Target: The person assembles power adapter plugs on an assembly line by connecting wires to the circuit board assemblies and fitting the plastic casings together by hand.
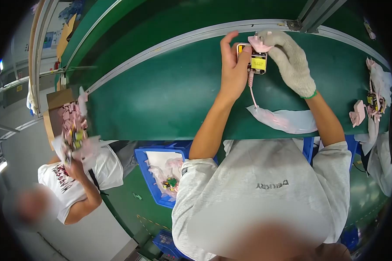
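Near the far edge of the green work surface, my bare left hand [234,71] grips an open charger assembly [258,63] with a yellow component and pale frame. A pink cord [251,89] hangs from it toward a translucent bag [285,121] lying on the surface close to my body. My right hand [292,63], in a whitish knitted glove with a green cuff, is closed on a pink plastic piece [260,45] at the top of the assembly. The glove hides part of that piece.
On the far right lie a pink part [357,114] and another circuit assembly [373,101] with bags. A blue bin [154,191] stands below the left front edge. At left, a co-worker holds bagged parts beside a cardboard box [53,123] of pink pieces. A metal rail [178,40] borders the surface.
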A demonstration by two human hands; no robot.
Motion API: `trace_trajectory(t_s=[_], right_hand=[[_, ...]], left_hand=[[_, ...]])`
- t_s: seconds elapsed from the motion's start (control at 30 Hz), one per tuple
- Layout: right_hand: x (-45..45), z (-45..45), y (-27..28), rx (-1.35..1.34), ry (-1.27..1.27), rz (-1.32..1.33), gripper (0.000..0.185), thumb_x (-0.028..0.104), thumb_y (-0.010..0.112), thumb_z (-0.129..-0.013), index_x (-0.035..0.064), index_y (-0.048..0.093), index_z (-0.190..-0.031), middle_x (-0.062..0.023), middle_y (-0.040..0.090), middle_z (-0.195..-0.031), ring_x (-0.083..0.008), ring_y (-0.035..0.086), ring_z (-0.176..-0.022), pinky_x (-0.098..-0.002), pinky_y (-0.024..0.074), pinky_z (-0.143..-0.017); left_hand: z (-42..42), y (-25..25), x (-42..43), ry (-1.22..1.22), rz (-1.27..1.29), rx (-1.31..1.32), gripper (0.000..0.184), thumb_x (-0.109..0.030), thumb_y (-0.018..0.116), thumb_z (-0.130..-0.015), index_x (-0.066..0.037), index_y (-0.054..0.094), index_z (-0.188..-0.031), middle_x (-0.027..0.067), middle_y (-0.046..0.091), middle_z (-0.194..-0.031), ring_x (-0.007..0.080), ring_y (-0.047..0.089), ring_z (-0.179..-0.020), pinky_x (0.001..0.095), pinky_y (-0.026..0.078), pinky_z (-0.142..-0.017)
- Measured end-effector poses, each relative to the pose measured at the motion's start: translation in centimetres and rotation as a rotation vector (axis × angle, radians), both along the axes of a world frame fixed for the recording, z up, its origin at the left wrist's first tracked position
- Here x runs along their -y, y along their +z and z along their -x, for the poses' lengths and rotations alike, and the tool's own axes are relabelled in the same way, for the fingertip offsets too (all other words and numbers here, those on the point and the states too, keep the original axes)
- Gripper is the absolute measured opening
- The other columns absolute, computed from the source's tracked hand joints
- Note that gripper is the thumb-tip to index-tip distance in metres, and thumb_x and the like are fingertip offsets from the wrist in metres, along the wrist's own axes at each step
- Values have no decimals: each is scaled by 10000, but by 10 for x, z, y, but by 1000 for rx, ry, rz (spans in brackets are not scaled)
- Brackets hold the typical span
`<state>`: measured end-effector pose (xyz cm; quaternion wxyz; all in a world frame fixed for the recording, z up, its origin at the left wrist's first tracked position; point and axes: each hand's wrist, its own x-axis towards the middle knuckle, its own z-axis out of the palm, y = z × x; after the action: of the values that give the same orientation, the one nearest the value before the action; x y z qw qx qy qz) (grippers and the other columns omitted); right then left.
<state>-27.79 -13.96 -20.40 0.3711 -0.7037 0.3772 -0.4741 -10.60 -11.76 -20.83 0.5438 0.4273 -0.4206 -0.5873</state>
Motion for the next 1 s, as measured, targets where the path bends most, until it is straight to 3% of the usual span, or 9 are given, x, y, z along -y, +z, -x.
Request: trace_trajectory(t_s=[0.17, 0.2, 0.3, 0.4, 0.63, 0.7, 0.73, 0.83, 1.0], right_hand=[[-12, -6, -1, 81, -9, 158, 200, -18, 635, -867, 44, 628, -1057, -121, 647, -1146, -255, 642, -1051, -336, 519, -895], [-14, -6, 2, 147, 21, 174, 212, -32, 654, -839, 55, 634, -1032, -120, 657, -1127, -274, 652, -1043, -354, 531, -890], [-13, 2, 13, -66, -113, 436, 237, -40, 683, -789, 75, 649, -994, -116, 665, -1115, -309, 656, -1040, -376, 540, -895], [-12, 4, 16, 9, 4, 480, 276, -37, 716, -736, 86, 653, -975, -102, 665, -1136, -319, 647, -1075, -385, 549, -892], [-23, 7, 21, 45, 112, 587, 373, -50, 717, -718, 107, 676, -1054, -84, 657, -1148, -304, 637, -1108, -377, 561, -885], [-27, 5, 21, 180, 294, 296, 379, -54, 713, -744, 109, 680, -1084, -84, 642, -1158, -295, 640, -1096, -351, 579, -826], [-27, 6, 23, 176, 278, 303, 379, -54, 713, -744, 109, 680, -1084, -84, 642, -1158, -295, 640, -1096, -351, 579, -826], [-25, 7, 30, 183, 313, 199, 123, 124, 681, -904, 98, 652, -1020, -58, 636, -1077, -147, 654, -718, -267, 539, -558], [-27, 13, 46, 280, 359, -194, 98, 124, 676, -910, 77, 656, -993, -62, 633, -1031, -137, 631, -622, -263, 522, -549]], left_hand=[[-2, -8, -1, -43, -46, -120, 349, -98, 498, -1005, -59, 412, -1342, 97, 561, -1071, 155, 607, -850, 300, 555, -694], [2, -4, -1, -31, -70, -136, 328, -99, 494, -1005, -60, 424, -1323, 101, 571, -1077, 176, 628, -874, 332, 580, -692], [4, 11, -7, -85, -146, -201, 281, -119, 482, -1004, -74, 444, -1279, 128, 590, -1147, 254, 667, -951, 443, 626, -692], [-5, 6, -6, -251, -181, -365, 257, -130, 478, -1002, -73, 453, -1252, 142, 575, -1212, 297, 667, -962, 477, 619, -692], [-25, 3, -13, -345, -251, -283, 480, -220, 590, -953, -62, 410, -1369, 152, 549, -1300, 342, 622, -1106, 561, 595, -766], [-26, 0, -11, -401, -247, -306, 522, -225, 608, -942, -66, 396, -1391, 154, 543, -1313, 345, 612, -1126, 568, 589, -782], [-28, 0, -11, -415, -248, -321, 564, -230, 625, -930, -69, 381, -1412, 155, 536, -1326, 347, 602, -1147, 576, 583, -797], [-32, -6, -11, -399, -219, -296, 603, -241, 632, -926, -74, 357, -1435, 160, 516, -1349, 365, 588, -1161, 604, 574, -791], [-21, 8, -12, -325, -189, -185, 597, -241, 599, -950, -80, 320, -1453, 177, 482, -1375, 397, 587, -1141, 646, 562, -778]])
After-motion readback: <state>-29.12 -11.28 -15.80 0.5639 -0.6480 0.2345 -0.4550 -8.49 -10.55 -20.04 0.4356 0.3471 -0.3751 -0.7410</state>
